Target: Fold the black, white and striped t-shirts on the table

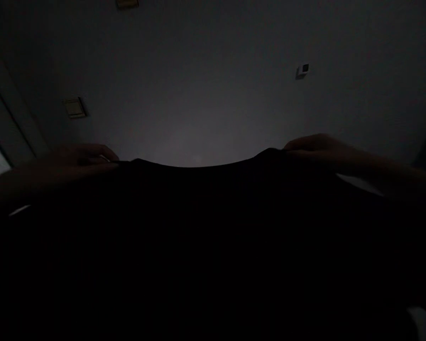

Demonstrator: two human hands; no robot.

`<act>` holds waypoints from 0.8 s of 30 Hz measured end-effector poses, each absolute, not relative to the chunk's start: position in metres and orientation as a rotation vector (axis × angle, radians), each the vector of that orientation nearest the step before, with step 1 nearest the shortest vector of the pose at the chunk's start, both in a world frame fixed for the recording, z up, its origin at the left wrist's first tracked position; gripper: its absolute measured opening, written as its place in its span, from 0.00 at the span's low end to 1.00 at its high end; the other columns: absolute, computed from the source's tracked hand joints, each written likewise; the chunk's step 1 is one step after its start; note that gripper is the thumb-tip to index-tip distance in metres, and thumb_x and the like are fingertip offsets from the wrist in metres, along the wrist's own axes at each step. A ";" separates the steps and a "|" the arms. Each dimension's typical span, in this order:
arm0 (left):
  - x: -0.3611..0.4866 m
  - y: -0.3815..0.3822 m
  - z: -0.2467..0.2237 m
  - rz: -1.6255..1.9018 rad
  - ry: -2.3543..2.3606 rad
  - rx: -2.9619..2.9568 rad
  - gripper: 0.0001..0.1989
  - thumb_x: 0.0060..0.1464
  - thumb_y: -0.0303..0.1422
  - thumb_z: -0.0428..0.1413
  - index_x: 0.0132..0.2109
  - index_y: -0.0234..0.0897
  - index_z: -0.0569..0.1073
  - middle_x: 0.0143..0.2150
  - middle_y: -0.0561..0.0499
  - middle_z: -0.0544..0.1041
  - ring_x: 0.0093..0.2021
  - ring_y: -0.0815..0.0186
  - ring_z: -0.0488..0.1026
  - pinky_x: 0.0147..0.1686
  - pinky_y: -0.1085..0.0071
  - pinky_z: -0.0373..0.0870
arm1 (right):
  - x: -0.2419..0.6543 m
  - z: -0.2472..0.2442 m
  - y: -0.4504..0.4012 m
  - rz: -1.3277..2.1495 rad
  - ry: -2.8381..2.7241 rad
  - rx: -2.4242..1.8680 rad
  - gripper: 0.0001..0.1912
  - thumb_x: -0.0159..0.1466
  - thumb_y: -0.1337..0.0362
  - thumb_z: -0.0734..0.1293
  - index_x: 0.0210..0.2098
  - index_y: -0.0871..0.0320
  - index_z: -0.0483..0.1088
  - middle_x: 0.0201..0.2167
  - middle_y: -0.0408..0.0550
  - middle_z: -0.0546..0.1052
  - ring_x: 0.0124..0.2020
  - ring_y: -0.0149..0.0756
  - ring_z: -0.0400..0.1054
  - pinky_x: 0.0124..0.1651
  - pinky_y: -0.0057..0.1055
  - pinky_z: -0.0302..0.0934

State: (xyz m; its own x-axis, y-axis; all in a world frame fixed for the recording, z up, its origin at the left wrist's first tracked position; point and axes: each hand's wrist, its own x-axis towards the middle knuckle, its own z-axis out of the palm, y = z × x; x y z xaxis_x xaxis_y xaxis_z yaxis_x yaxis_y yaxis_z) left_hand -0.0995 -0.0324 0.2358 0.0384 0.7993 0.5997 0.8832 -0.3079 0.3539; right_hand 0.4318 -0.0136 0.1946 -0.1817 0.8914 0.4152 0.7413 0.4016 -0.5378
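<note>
The wall (199, 94) stood far off, with a wall plate (74, 108) at left. I held the black cloth (213, 237) up before me, its top edge sagging between my left hand (81, 158) and right hand (315, 148). My fingers (106, 154) seemed clamped on that edge, evenly, which kept it level; darkness hid my thumbs and the cloth's lower part.

Pale surface (424, 323) beneath dark T-shirt (199, 237)
</note>
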 end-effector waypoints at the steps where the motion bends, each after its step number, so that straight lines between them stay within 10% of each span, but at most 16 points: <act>1: -0.094 -0.010 0.218 -0.995 -1.811 -2.348 0.35 0.33 0.65 0.59 0.34 0.37 0.78 0.28 0.54 0.78 0.30 0.67 0.73 0.33 0.70 0.69 | 0.425 0.170 0.008 0.266 -2.027 -1.386 0.20 0.62 0.47 0.66 0.32 0.58 0.77 0.25 0.47 0.77 0.25 0.35 0.70 0.28 0.31 0.63; 7: -0.085 0.125 0.056 -0.675 -1.814 -2.677 0.18 0.53 0.49 0.54 0.35 0.38 0.75 0.35 0.48 0.80 0.35 0.64 0.75 0.35 0.72 0.70 | 0.402 -0.013 0.139 0.111 -2.233 -1.507 0.12 0.68 0.64 0.60 0.42 0.56 0.76 0.41 0.50 0.81 0.43 0.40 0.75 0.48 0.34 0.65; 12: -0.069 0.187 -0.075 -0.227 -1.981 -2.433 0.10 0.62 0.35 0.49 0.46 0.40 0.73 0.44 0.46 0.81 0.44 0.60 0.77 0.43 0.69 0.69 | 0.386 -0.125 0.195 0.088 -2.254 -1.741 0.12 0.69 0.64 0.60 0.44 0.54 0.75 0.45 0.52 0.81 0.45 0.44 0.74 0.45 0.34 0.64; 24: -0.058 0.272 -0.149 -0.078 -2.001 -2.423 0.13 0.67 0.37 0.47 0.53 0.39 0.69 0.53 0.43 0.77 0.49 0.59 0.75 0.46 0.68 0.65 | 0.389 -0.163 0.269 -0.008 -2.308 -1.927 0.11 0.71 0.59 0.60 0.47 0.55 0.72 0.44 0.55 0.80 0.43 0.45 0.74 0.37 0.32 0.57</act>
State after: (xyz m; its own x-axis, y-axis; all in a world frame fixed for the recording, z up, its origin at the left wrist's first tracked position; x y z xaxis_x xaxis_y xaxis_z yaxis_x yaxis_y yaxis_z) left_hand -0.0577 0.2718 -0.1487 0.1883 0.9814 0.0369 0.9813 -0.1896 0.0333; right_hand 0.3885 0.2686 -0.1631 -0.1732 0.9791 0.1069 0.9798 0.1823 -0.0824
